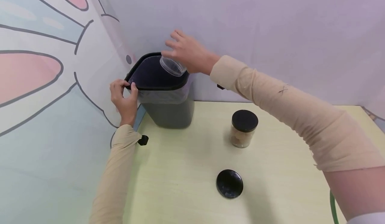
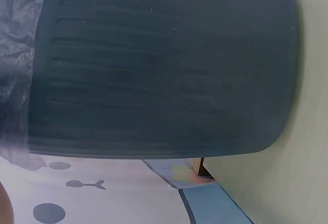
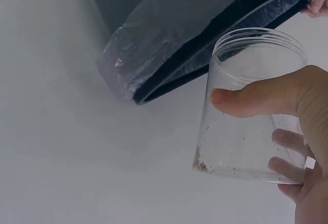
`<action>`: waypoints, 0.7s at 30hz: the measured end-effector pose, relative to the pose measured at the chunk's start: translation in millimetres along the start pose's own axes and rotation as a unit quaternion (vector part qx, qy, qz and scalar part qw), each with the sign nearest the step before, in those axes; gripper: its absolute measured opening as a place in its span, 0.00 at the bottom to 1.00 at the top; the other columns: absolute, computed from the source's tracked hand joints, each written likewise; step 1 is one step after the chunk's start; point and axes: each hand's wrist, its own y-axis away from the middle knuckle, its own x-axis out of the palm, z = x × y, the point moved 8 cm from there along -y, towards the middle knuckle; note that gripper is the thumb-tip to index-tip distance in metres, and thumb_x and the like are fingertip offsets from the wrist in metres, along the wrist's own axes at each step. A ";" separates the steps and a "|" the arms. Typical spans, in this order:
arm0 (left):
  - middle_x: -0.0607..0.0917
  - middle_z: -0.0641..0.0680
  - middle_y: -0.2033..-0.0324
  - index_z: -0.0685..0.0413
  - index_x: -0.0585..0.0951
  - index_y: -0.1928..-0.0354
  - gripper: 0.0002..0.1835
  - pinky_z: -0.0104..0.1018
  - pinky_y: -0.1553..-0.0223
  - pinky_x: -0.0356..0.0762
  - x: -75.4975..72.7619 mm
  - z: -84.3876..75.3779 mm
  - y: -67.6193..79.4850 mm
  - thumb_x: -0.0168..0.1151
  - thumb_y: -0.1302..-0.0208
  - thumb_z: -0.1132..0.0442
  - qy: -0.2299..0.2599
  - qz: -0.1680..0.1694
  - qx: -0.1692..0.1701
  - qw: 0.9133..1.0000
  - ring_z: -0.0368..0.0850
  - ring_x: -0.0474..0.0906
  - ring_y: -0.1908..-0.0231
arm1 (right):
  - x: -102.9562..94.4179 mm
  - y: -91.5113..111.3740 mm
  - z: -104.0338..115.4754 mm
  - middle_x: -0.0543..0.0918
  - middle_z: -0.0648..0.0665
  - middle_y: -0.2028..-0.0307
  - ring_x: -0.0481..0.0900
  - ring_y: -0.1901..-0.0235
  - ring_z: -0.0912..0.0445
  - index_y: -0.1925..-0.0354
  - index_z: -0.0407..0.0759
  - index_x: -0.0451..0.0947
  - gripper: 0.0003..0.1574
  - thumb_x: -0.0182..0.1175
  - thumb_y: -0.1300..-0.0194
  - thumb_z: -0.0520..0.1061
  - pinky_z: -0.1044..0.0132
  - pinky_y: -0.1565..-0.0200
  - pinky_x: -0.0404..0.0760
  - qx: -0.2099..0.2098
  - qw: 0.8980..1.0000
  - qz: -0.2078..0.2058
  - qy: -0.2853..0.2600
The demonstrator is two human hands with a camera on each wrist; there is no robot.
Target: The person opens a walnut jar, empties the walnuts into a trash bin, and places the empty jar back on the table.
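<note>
Over at the table's (image 1: 186, 170) far left, the left hand (image 1: 124, 97) pinches the near-left corner of the bin's (image 1: 171, 114) black rim (image 1: 156, 89). The right hand (image 1: 189, 52), arm stretched leftward, grips a clear jar (image 3: 241, 137), tilted mouth-first above the bin.

I can make out just a sliver of the left hand (image 2: 4, 207), too little to tell how its fingers lie. Nearest the fingers, a crumpled see-through liner (image 2: 18, 80) overlaps a dark grey bin (image 2: 169, 75), whose side carries parallel ridges and tiny pale specks. The bin's rounded base, farthest from the fingers, meets the pale worktop (image 2: 266, 193). Beside the fingers spreads a whitish wall (image 2: 118, 203) with 2 grey ovals (image 2: 49, 213), 1 bone-like shape (image 2: 74, 183) and, farther off, a blue patch (image 2: 215, 206).
</note>
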 end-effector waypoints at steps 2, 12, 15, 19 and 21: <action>0.72 0.67 0.63 0.74 0.73 0.69 0.09 0.37 0.51 0.72 -1.0 0.1 -0.5 0.60 0.44 0.71 -0.003 -0.001 -0.001 1.000 0.48 0.69 0.58 | -5.7 0.3 -4.0 0.68 0.32 0.42 0.60 0.41 0.34 0.36 0.42 0.65 0.44 0.67 0.52 0.39 0.48 0.35 0.53 0.007 1.000 -0.008 -0.014; 0.72 0.66 0.63 0.75 0.73 0.68 0.10 0.38 0.51 0.73 -3.1 0.3 -1.2 0.60 0.45 0.71 0.002 -0.001 -0.005 1.000 0.47 0.69 0.59 | -22.8 4.5 -13.2 0.69 0.32 0.43 0.61 0.41 0.35 0.38 0.40 0.65 0.40 0.65 0.51 0.35 0.49 0.35 0.53 0.007 0.999 -0.043 0.001; 0.72 0.66 0.63 0.75 0.73 0.68 0.10 0.41 0.50 0.73 -2.5 0.5 -1.3 0.59 0.45 0.71 0.005 0.001 -0.010 1.000 0.47 0.69 0.58 | -23.7 3.6 -9.0 0.69 0.32 0.43 0.60 0.39 0.35 0.39 0.40 0.66 0.38 0.64 0.50 0.33 0.49 0.33 0.51 -0.008 0.999 -0.047 0.021; 0.72 0.68 0.63 0.76 0.73 0.68 0.10 0.41 0.50 0.73 -1.8 -0.4 -0.6 0.59 0.45 0.71 0.003 0.001 -0.011 1.000 0.47 0.70 0.58 | -24.3 0.7 -0.4 0.69 0.32 0.43 0.61 0.40 0.34 0.40 0.41 0.67 0.36 0.64 0.48 0.33 0.50 0.33 0.52 -0.033 0.997 -0.051 0.047; 0.72 0.68 0.63 0.76 0.73 0.68 0.10 0.41 0.50 0.73 -1.2 -1.1 -0.3 0.59 0.45 0.71 0.004 -0.001 -0.012 1.000 0.47 0.70 0.58 | -25.4 -0.4 3.5 0.71 0.32 0.44 0.62 0.41 0.35 0.41 0.40 0.69 0.35 0.64 0.48 0.33 0.50 0.34 0.53 -0.043 0.996 -0.058 0.060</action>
